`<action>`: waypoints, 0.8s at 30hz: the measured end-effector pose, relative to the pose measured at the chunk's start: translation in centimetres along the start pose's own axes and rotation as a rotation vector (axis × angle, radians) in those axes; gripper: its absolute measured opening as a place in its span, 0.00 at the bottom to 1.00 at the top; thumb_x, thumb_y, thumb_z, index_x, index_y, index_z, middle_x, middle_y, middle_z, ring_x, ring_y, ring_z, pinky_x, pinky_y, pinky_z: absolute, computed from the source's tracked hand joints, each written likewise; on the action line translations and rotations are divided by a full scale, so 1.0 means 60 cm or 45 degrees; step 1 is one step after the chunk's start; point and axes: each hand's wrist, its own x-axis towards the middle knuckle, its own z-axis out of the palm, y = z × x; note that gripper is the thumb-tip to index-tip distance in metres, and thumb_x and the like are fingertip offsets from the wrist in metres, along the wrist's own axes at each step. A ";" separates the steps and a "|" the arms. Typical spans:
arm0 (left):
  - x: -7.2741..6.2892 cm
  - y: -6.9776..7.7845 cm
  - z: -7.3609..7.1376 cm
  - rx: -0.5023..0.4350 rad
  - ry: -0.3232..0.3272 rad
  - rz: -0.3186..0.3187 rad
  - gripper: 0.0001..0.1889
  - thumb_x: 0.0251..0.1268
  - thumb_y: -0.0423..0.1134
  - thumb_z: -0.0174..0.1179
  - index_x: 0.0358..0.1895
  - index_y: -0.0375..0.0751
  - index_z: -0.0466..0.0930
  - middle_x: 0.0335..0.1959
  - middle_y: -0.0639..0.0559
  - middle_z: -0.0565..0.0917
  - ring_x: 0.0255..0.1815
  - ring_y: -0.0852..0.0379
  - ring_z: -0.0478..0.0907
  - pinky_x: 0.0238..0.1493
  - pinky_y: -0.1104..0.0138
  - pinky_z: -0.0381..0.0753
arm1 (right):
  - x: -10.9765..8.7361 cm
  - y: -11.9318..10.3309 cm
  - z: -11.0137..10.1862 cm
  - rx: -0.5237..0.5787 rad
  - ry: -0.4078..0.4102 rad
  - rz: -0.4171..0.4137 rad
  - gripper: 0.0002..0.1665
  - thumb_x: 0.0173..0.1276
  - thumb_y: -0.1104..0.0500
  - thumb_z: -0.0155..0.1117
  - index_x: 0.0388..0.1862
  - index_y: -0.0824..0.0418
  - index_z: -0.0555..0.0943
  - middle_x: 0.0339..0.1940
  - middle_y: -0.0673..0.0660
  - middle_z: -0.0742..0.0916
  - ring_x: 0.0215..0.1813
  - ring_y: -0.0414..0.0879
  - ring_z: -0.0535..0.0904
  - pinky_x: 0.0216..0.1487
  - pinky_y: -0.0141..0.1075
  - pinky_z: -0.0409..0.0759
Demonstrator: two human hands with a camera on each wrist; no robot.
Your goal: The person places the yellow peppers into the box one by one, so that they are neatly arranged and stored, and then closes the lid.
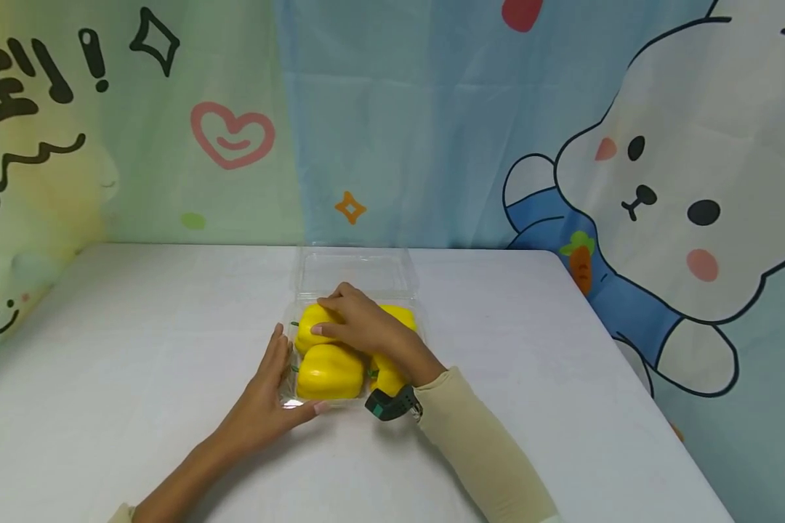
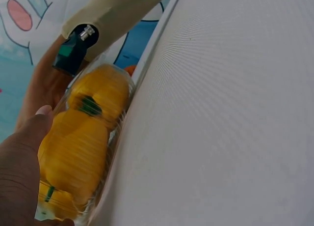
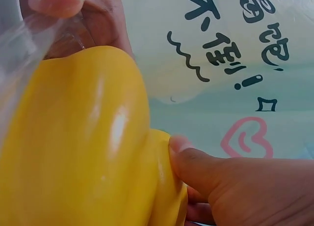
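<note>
Several yellow bell peppers sit in a clear plastic container [image 1: 291,402]. My right hand [image 1: 373,327] reaches over it and grips the back-left bell pepper [image 1: 306,333]; in the right wrist view its thumb [image 3: 196,162] presses on the yellow skin. The front-left bell pepper [image 1: 330,372] lies nearer me, its green stem toward the left. Partly covered by my right hand and wrist are the back-right bell pepper [image 1: 402,315] and the front-right bell pepper [image 1: 389,378]. My left hand [image 1: 262,407] touches the container's near-left corner, fingers extended along the left wall, thumb along the front.
The container's clear lid [image 1: 356,272] is folded back onto the white table [image 1: 137,349]. A printed cloth [image 1: 399,131] with cartoon figures hangs behind the table. On my right wrist sits a dark camera mount [image 1: 390,404], close to the container's front-right corner.
</note>
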 end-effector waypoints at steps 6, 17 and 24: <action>-0.001 0.001 -0.003 -0.019 0.001 0.018 0.62 0.52 0.60 0.70 0.78 0.38 0.36 0.79 0.55 0.31 0.77 0.40 0.42 0.68 0.41 0.53 | 0.001 -0.002 -0.002 0.019 -0.001 0.010 0.37 0.72 0.43 0.59 0.72 0.62 0.67 0.58 0.57 0.74 0.60 0.47 0.72 0.64 0.39 0.69; -0.005 -0.005 0.003 -0.025 0.009 0.038 0.62 0.52 0.60 0.71 0.78 0.37 0.36 0.79 0.48 0.32 0.77 0.41 0.42 0.69 0.44 0.52 | -0.009 -0.001 -0.003 0.134 -0.019 0.021 0.33 0.74 0.46 0.56 0.72 0.62 0.68 0.68 0.57 0.72 0.69 0.51 0.66 0.69 0.44 0.63; -0.003 -0.004 -0.001 -0.025 0.009 0.039 0.63 0.51 0.60 0.71 0.78 0.36 0.36 0.79 0.49 0.32 0.76 0.41 0.43 0.69 0.45 0.53 | -0.026 0.004 -0.018 0.174 -0.066 -0.036 0.31 0.78 0.45 0.49 0.72 0.60 0.67 0.72 0.54 0.69 0.73 0.49 0.60 0.72 0.44 0.58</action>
